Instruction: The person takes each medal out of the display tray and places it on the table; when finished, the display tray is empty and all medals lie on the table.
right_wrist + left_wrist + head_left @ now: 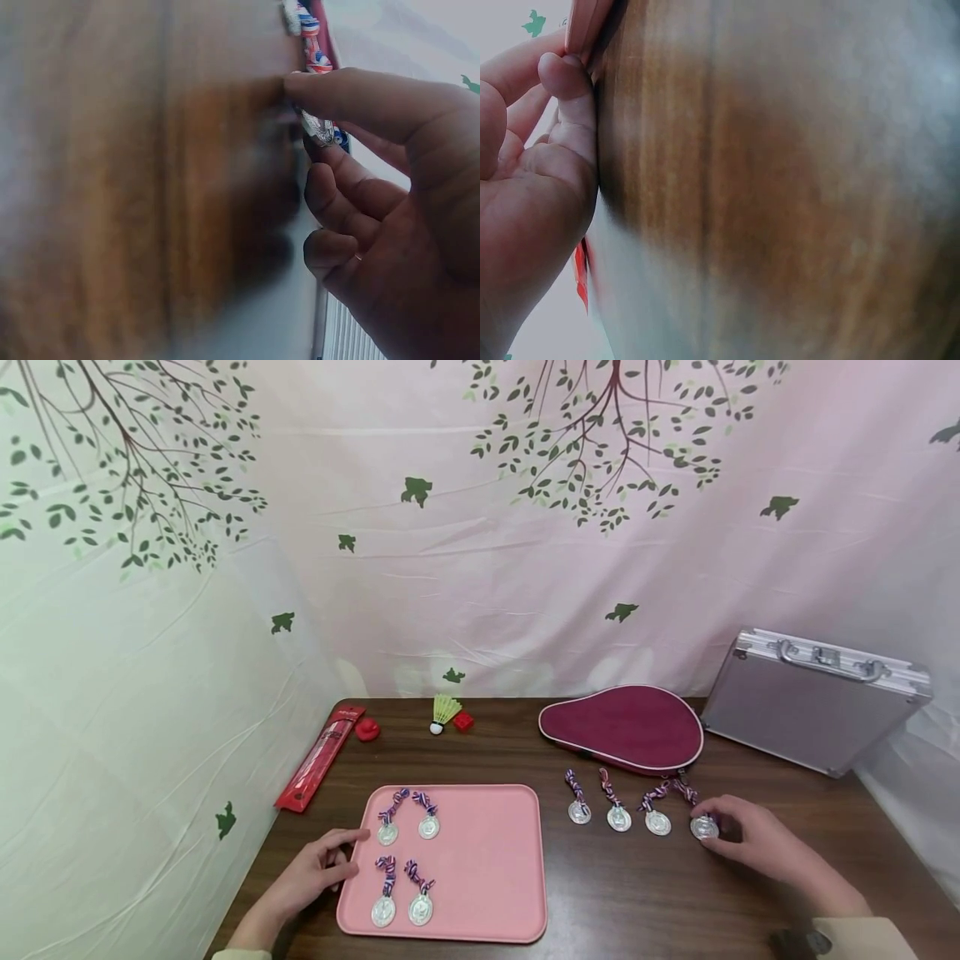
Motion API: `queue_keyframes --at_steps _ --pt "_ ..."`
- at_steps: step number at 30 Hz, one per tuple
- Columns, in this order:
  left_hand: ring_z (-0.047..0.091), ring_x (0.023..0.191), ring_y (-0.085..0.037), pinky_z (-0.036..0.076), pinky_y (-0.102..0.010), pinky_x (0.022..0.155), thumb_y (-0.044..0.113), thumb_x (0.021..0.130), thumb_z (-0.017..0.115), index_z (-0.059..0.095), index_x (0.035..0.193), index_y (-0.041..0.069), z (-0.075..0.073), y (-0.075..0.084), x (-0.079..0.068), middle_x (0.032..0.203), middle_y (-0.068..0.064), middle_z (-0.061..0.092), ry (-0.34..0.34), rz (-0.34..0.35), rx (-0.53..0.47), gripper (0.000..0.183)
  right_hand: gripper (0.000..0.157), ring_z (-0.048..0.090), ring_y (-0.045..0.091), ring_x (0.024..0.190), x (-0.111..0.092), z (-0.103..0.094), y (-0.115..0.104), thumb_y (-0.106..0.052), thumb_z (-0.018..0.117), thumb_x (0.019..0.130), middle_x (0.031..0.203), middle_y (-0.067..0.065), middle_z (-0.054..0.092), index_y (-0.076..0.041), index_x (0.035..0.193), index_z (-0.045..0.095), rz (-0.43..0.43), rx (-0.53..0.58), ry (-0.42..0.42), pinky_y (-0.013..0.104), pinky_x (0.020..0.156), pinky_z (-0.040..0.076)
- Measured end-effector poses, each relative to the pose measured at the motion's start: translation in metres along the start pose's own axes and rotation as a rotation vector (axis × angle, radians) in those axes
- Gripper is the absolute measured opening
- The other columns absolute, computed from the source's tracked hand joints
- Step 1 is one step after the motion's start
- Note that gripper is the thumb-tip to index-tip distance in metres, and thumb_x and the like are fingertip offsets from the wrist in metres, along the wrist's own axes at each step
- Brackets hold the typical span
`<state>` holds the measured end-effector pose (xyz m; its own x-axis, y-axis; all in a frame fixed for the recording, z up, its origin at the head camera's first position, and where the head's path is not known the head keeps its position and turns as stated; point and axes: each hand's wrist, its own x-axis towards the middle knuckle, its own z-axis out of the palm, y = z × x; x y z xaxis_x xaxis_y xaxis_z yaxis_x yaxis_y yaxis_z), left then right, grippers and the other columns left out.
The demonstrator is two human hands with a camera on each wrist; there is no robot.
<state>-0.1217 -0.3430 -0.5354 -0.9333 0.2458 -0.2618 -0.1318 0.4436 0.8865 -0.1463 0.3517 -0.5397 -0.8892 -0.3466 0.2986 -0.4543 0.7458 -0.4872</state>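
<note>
Your right hand (753, 837) had thumb and fingertips pinched on a medal (704, 828), the rightmost of four in a row on the table (615, 893), right of the tray (483, 868) and in front of the maroon bag (630, 727). Couldn't tell if it was lifted. Your left hand (318, 870) gripped the tray's left rim between thumb and fingers. Handling guess: the medal was likely light, stiff and hard to break, but thin and smooth, so it could have slipped off your fingertips. The disc's opposite edges were the best hold. The knotted ribbon (684, 791) looked soft and floppy, probably fine as a backup grab, though the disc would have swung. The tray seemed rigid; its raised rim suited a pinch.
</note>
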Motion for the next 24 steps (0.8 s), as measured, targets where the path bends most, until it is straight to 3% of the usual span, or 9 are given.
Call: queue_keyframes --at_steps 7,13,20,24 --pt "0.053 0.069 -0.019 0.046 -0.028 0.056 0.019 0.085 0.071 0.056 0.132 0.018 -0.001 -0.002 -0.001 0.118 -0.014 0.049 0.013 -0.015 0.006 0.049 0.042 0.054 0.008 0.086 -0.003 0.003 0.000 -0.017 0.088 0.065 0.097 -0.007 0.056 -0.024 0.102 0.069 -0.050 -0.062 0.034 0.014 0.075 0.038" --pt "0.053 0.067 -0.021 0.047 -0.028 0.056 0.019 0.085 0.071 0.057 0.131 0.019 -0.001 0.002 0.001 0.115 -0.014 0.050 0.017 -0.009 0.019 0.048 0.040 0.046 0.006 0.083 0.001 0.001 -0.008 -0.022 0.087 0.067 0.097 -0.004 0.048 -0.024 0.104 0.070 -0.044 -0.085 0.057 0.017 0.069 0.037" --pt "0.054 0.067 -0.021 0.047 -0.028 0.057 0.021 0.085 0.072 0.057 0.131 0.021 -0.002 0.001 0.002 0.113 -0.014 0.051 0.013 -0.015 0.040 0.048 0.027 0.051 0.006 0.081 0.026 0.020 -0.044 -0.016 0.080 0.077 0.095 -0.009 0.053 -0.024 0.101 0.070 -0.044 -0.069 0.131 0.015 0.072 0.037" --pt "0.054 0.067 -0.021 0.048 -0.028 0.057 0.021 0.085 0.072 0.057 0.130 0.021 -0.004 0.000 0.001 0.112 -0.014 0.051 0.020 -0.027 0.034 0.048 0.026 0.056 0.005 0.085 0.047 0.045 -0.075 -0.013 0.077 0.079 0.097 -0.010 0.059 -0.022 0.103 0.070 -0.115 -0.022 0.145 0.019 0.075 0.042"
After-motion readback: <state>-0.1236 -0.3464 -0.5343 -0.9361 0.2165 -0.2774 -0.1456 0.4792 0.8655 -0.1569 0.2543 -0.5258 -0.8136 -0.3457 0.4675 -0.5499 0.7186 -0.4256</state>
